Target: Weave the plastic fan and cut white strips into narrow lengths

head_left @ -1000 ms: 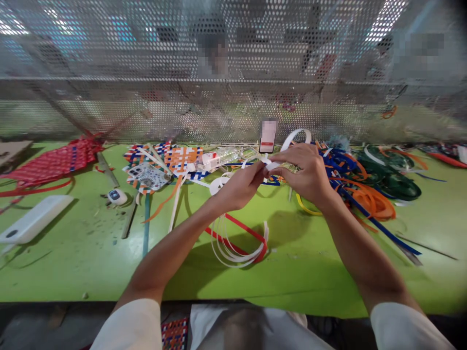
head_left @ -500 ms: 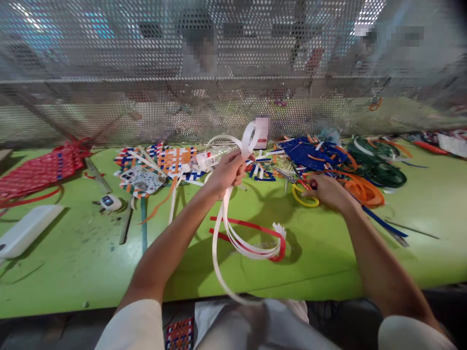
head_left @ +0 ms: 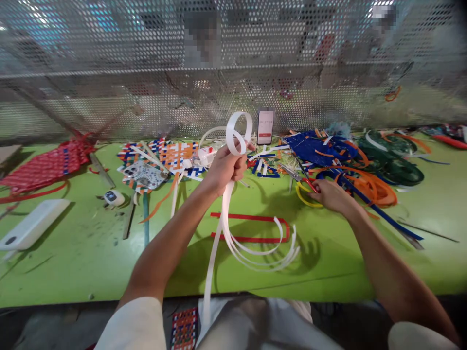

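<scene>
White strips (head_left: pixel 226 214) are gripped in my left hand (head_left: pixel 228 170), held above the middle of the green table. They form loops over the fist, and their long ends curve down below it. My right hand (head_left: pixel 330 195) is closed on a pair of scissors with red handles (head_left: pixel 310 182), pointing to the left and lying low over the table. A yellow ring (head_left: pixel 308 198) is just beside the scissors' handles. Under the hanging strips, a red strip (head_left: pixel 251 239) bent into a U lies on the table.
A phone (head_left: pixel 265 127) stands against the perforated screen (head_left: pixel 146 97). Coils of orange strip (head_left: pixel 375 187) and green strip (head_left: pixel 394 163) lie at the right. Woven pieces (head_left: pixel 178 156), a white box (head_left: pixel 34 223) and a red woven bag (head_left: pixel 47 164) are at the left.
The strips' lower ends have spread apart and one long end has swung left. The red strip now lies flat in a U. My right hand has turned onto the scissors' handles.
</scene>
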Tool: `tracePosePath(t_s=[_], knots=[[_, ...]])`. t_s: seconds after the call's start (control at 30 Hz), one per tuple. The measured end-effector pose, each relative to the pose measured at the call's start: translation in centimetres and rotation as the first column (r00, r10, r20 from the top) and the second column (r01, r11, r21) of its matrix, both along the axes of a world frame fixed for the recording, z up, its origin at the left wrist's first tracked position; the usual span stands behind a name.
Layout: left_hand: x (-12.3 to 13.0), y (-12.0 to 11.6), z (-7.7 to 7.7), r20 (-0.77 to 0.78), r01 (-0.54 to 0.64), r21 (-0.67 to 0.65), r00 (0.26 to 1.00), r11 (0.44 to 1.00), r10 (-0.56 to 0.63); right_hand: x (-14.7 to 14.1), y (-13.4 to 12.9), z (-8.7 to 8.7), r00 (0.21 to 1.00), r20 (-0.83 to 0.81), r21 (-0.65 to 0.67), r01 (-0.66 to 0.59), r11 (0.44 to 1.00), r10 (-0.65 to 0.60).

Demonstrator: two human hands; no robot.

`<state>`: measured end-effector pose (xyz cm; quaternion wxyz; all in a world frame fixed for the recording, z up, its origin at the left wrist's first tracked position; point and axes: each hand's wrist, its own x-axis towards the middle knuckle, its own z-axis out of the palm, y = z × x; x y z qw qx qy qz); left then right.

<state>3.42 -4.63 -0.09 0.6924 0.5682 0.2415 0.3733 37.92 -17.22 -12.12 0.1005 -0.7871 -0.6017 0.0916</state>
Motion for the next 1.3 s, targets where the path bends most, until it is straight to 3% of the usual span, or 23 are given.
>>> tracePosePath(t_s=[0.13,0.23,0.3,0.37,0.47,0.57,0.77,0.9,1.0,1.3], knots=[[-0.4,0.1,0.1,0.004,0.008,-0.004,1.0,1.0,-0.008,-1.4,0.0,0.1,0.999,-0.008,0.24,0.052,0.969,-0.051],[-0.6,0.3,0.0,-0.019,0.034,-0.026,0.999,0.999,-0.034,-2.5,0.5,0.2,0.96,-0.279,0.382,0.134,0.914,-0.024],[-0.5,0.3,-0.2,-0.039,0.049,-0.045,0.998,0.998,-0.051,-3.2,0.8,0.4,0.835,-0.547,0.355,0.164,0.921,0.063],[-0.4,0.4,-0.3,-0.061,0.066,-0.056,0.996,0.996,-0.069,-3.9,0.7,0.5,0.655,-0.74,0.285,0.104,0.953,0.15],[-0.2,0.4,-0.5,-0.116,0.074,-0.06,0.99,0.995,-0.081,-4.7,0.2,0.5,0.529,-0.8,0.282,-0.085,0.956,0.283],[-0.1,0.5,-0.8,-0.171,0.07,-0.044,0.982,0.997,-0.076,-5.2,-0.4,0.0,0.518,-0.784,0.263,-0.224,0.938,0.343],[0.3,0.9,-2.1,-0.216,0.062,0.01,0.975,0.998,-0.059,-5.8,-1.0,-0.4,0.471,-0.864,0.087,-0.204,0.975,0.176],[0.7,1.2,-3.4,-0.272,0.037,0.044,0.962,0.998,-0.024,-6.6,-1.8,0.5,0.555,-0.807,0.064,-0.262,0.963,0.204],[0.8,1.3,-3.8,-0.333,0.026,0.075,0.943,0.997,0.0,-7.3,-2.2,0.7,0.575,-0.797,0.042,-0.249,0.968,0.182],[1.1,0.5,-3.2,-0.415,0.044,0.181,0.909,0.982,0.036,-8.3,-2.3,-0.1,0.527,-0.849,-0.039,-0.14,0.989,0.041]])
